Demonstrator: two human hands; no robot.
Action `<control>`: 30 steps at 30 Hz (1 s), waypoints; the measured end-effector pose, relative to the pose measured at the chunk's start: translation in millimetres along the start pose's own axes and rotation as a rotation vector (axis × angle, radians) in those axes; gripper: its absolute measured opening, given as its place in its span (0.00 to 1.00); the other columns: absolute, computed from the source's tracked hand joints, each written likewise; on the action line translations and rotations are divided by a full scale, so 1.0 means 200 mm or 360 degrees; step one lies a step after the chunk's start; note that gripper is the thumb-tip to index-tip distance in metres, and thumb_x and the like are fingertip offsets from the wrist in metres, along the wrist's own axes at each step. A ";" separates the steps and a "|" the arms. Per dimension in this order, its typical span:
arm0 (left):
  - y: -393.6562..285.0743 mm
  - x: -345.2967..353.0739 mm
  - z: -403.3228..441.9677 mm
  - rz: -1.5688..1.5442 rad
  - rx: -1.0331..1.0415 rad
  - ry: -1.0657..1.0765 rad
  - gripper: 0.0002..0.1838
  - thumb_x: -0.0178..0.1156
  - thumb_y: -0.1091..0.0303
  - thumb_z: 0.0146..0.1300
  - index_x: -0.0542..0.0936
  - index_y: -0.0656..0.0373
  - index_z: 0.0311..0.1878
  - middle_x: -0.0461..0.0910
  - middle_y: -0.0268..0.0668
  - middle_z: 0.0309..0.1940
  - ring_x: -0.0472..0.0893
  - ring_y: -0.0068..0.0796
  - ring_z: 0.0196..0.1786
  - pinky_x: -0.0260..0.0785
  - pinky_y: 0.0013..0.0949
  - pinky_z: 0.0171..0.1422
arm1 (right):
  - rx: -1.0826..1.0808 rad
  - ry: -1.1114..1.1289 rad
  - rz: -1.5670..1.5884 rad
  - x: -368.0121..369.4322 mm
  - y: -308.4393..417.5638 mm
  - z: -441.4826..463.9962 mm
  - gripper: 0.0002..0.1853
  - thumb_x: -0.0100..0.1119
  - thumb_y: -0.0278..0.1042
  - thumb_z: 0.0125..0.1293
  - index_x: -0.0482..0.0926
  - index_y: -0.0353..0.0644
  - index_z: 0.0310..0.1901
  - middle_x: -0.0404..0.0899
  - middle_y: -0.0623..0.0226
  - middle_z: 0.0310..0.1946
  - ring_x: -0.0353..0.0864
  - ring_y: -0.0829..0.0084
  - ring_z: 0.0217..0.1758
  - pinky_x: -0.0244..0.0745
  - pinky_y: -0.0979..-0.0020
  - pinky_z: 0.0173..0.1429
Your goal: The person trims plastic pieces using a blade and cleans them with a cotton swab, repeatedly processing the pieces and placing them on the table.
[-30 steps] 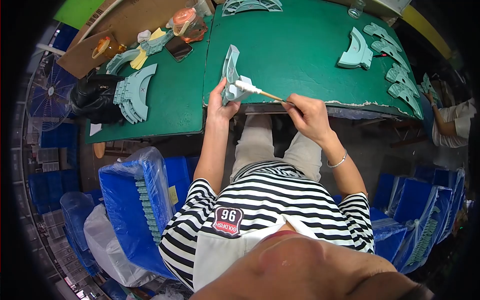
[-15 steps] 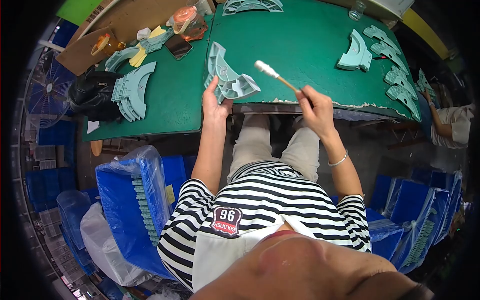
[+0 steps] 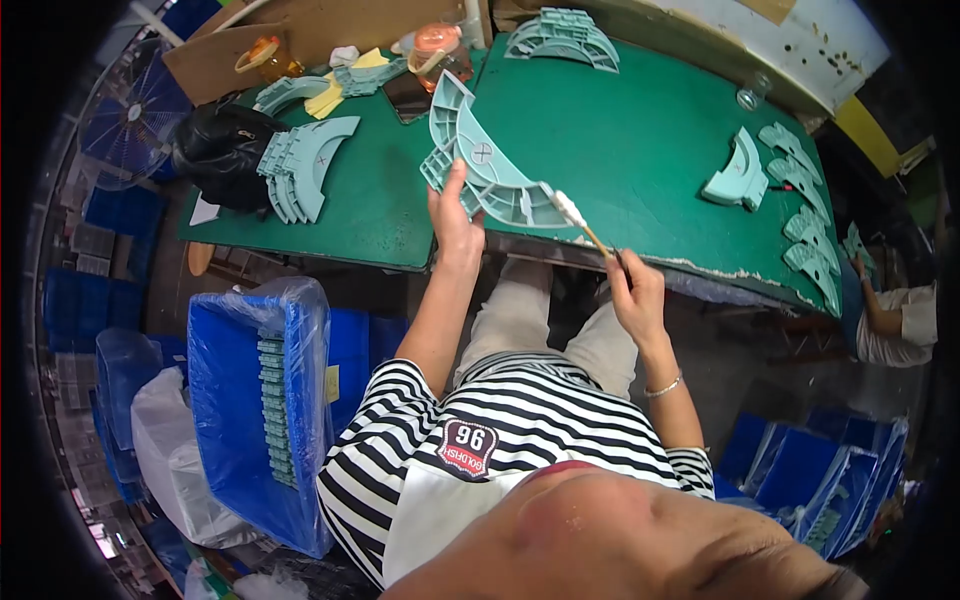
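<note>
My left hand (image 3: 457, 222) grips a curved light-green plastic part (image 3: 500, 178) by its lower left edge and holds it up over the table's front edge. Ribs, pockets and a round boss with a cross show on its face. In my right hand (image 3: 640, 297) is a thin wooden stick with a white wrapped tip, a large cotton swab (image 3: 570, 210). That tip is at the part's right end; whether it presses on the surface I cannot tell. Fingers of my left hand behind the part are hidden.
The green table (image 3: 640, 150) carries stacked green parts (image 3: 310, 165) at left, more parts (image 3: 805, 240) at right and one group (image 3: 563, 40) at back. A black bag (image 3: 225, 150), phone (image 3: 408, 100), orange jug (image 3: 440, 50) and glass jar (image 3: 752, 92) stand around. Blue bin (image 3: 225, 400) beside me.
The plastic part has turned its face more toward the camera. My right hand has moved down, bringing the swab tip to the part's right end. The camera view has shifted.
</note>
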State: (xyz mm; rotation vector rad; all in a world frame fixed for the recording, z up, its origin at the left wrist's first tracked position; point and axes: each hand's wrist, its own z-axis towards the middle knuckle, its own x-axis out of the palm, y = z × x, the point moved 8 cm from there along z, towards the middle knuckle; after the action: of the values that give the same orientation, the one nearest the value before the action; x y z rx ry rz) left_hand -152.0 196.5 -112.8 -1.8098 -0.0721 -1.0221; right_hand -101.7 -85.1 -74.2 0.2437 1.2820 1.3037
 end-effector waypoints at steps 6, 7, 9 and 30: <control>-0.16 0.05 -0.04 0.0123 0.0488 0.0202 0.23 0.61 0.74 0.65 0.68 0.59 0.62 0.75 0.34 0.55 0.75 0.24 0.54 0.68 0.31 0.61 | 0.0088 -0.0076 0.0184 -0.08 -0.13 -0.07 0.11 0.56 0.30 0.69 0.71 0.37 0.28 0.63 0.67 0.16 0.61 0.78 0.18 0.58 0.72 0.24; -0.17 0.07 -0.05 0.0129 0.0566 0.0228 0.23 0.63 0.74 0.64 0.69 0.61 0.61 0.75 0.34 0.54 0.74 0.22 0.54 0.65 0.30 0.62 | 0.0139 -0.0127 0.0166 -0.09 -0.16 -0.05 0.10 0.55 0.31 0.70 0.71 0.38 0.30 0.63 0.67 0.16 0.61 0.79 0.19 0.58 0.72 0.25; -0.19 0.09 -0.07 0.0222 0.0670 0.0289 0.22 0.63 0.73 0.64 0.69 0.61 0.60 0.76 0.34 0.54 0.74 0.23 0.54 0.65 0.30 0.62 | 0.0293 -0.0150 0.0014 -0.12 -0.19 -0.01 0.08 0.53 0.33 0.71 0.69 0.39 0.38 0.66 0.65 0.19 0.66 0.75 0.21 0.62 0.70 0.27; 0.03 0.21 -0.26 -0.1783 -0.1433 0.1354 0.09 0.48 0.77 0.68 0.65 0.60 0.29 0.68 0.35 0.12 0.70 0.24 0.10 0.57 0.22 0.15 | -0.0254 0.0000 -0.1089 0.02 -0.56 0.31 0.08 0.57 0.26 0.62 0.69 0.38 0.39 0.70 0.55 0.34 0.73 0.52 0.39 0.70 0.55 0.41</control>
State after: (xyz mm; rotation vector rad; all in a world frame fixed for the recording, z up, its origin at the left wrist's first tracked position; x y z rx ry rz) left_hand -154.2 137.6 -82.7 -1.8623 -0.1138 -2.9163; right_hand 9.1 -90.0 -137.3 -0.2912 1.1117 0.8036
